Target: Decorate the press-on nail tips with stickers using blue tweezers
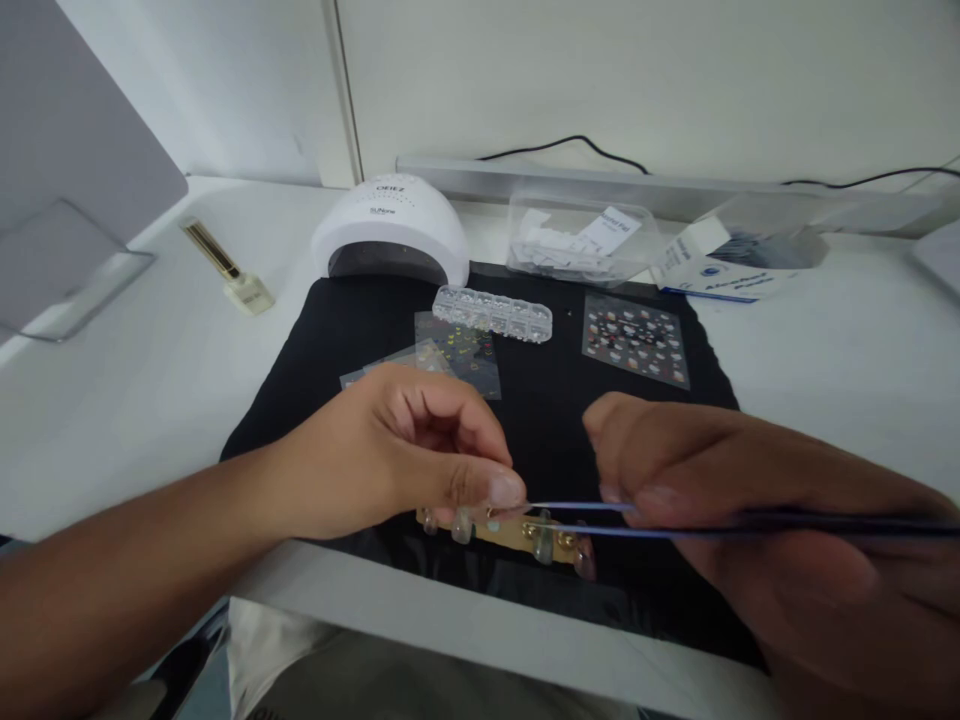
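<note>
**Black mat, tweezers at the nail strip**

White desk [135, 400] spans the whole view, wall behind it, cables running along a rail at the back. Black mat [540, 420] covers the centre and reaches the near edge.

On the desk beyond the mat: white dome nail lamp [390, 232], clear plastic box [581, 240] with white pieces inside, a blue-and-white carton [712, 272] to its right. A polish bottle with a gold cap [227, 267] lies on its side, well apart on the left.

On the mat, far half: a clear segmented bead case [493, 313], a nail sticker sheet [636, 340] to the right, more sticker sheets [457, 355] just behind the left hand.

Left hand [397, 460] sits curled, thumb pressed to fingertips at the left end of a gold strip [517, 532] carrying false nails [544, 540]; it seems to steady the strip, though contact is partly hidden. The strip lies at the mat's near edge, between both hands.

Right hand [712, 480] pinches blue tweezers [585, 518], thumb and fingers closed around the shafts. The tips point left and end just beside the left thumb, above the strip. Whether anything is held in the tips is too small to tell.

Risks, as judged: the strip lies close to the desk edge, so a nudge from either hand could push it off. Tweezer tips so near the left thumb could jab it. Too firm a squeeze might flick away any small piece.
</note>
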### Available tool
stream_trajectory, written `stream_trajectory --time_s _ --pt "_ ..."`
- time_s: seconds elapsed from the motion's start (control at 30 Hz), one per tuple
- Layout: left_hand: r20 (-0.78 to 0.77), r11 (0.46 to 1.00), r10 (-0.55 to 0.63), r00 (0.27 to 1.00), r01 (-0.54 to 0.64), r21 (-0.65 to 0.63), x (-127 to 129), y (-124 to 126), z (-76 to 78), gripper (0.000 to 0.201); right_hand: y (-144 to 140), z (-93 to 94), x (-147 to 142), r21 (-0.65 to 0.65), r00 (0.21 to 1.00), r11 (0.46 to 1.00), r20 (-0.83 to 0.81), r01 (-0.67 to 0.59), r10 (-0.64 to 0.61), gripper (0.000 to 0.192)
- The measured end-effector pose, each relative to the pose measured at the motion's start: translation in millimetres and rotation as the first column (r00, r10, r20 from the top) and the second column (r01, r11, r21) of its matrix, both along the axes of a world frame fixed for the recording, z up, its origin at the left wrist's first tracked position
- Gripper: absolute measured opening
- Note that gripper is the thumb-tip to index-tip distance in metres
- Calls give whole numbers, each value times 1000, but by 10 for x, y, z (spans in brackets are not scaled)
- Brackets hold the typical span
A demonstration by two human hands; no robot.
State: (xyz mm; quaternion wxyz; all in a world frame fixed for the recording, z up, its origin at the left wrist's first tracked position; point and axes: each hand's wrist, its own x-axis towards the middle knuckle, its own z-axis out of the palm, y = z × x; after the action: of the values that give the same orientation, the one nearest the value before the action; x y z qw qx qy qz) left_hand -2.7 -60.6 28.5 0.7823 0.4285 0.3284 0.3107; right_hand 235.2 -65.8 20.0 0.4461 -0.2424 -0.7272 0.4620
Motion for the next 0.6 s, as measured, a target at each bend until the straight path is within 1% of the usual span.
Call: stream_trajectory --time_s 0.03,0.1,0.13,0.17,0.2,0.23,0.27,0.3,0.33,0.37,0.4,0.43,0.47,0.5,0.57,0.6 --pt "-2 1000 -2 1000 2 1 -2 3 1 19 15 10 -22 -5 1000 1000 -3 9 -9 29" --pt "-10 1000 -1 1000 2 15 -7 13 -3 20 68 30 -13 -1 997 999 -66 40 -40 30" --pt "-13 1000 2 1000 -1 28 -10 19 -8 19 109 40 20 4 992 996 -89 85 -84 28" --pt "-16 999 9 1000 -8 44 -13 27 -13 18 158 51 69 88 988 993 -137 79 -66 28" --pt "-19 998 17 1000 -16 63 -16 35 -18 18 213 64 129 177 989 975 -90 130 -116 25" --pt "-23 996 30 999 -28 86 -18 43 -22 17 268 79 194 312 976 926 -19 212 -217 16" --pt "-29 993 42 999 -39 111 -20 52 -25 16 318 96 254 450 937 855 100 258 -335 14" --pt "-34 990 53 998 -48 131 -23 59 -26 15 360 113 303 603 890 769 206 213 -407 13" --pt "-37 987 65 997 -59 147 -26 66 -26 15 390 127 333 719 822 678 287 155 -493 14" --pt "-41 984 80 996 -73 161 -31 72 -26 16 408 137 343 798 738 599 367 63 -566 13" --pt "-43 981 97 994 -89 174 -37 79 -26 17 413 141 331 840 653 541 428 -34 -625 11" --pt "-46 975 120 992 -108 193 -44 85 -27 17 408 135 303 854 573 508 475 -115 -668 10" --pt "-51 967 144 988 -130 219 -54 92 -29 17 397 122 263 847 500 499 517 -181 -695 14" --pt "-57 957 170 984 -151 247 -64 99 -32 16 382 99 219 836 453 502 544 -220 -707 18" --pt "-65 936 206 976 -177 304 -84 110 -40 16 358 38 142 816 401 520 578 -253 -711 21" --pt "-67 927 217 974 -184 326 -92 113 -45 16 354 4 116 812 388 525 583 -255 -713 23"
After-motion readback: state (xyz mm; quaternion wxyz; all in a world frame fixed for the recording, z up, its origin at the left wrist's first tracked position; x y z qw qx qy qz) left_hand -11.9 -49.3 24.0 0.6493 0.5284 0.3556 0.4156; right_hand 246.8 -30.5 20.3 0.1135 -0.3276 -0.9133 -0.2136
